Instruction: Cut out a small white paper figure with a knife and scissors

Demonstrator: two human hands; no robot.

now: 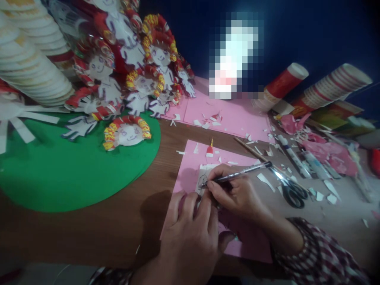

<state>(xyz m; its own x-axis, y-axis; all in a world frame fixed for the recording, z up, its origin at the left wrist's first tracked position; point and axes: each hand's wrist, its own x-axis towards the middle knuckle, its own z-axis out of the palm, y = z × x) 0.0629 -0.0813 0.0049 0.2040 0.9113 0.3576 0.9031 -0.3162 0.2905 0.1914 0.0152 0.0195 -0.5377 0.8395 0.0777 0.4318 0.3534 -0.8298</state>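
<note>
The right hand (242,192) is pinched shut on 1 pen (240,172), its tip at the white paper (204,169) on the pink sheet (184,168). The pen points left and slightly toward the person; its long axis slants up rightward, the rear end near the scissors (292,192). The left hand (191,233), half open, palm down, rests by the paper's near edge, fingers bent

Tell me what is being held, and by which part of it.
A pen, gripped near its writing tip by the right hand; the left hand presses on the small white paper, seemingly at its lower part.
</note>
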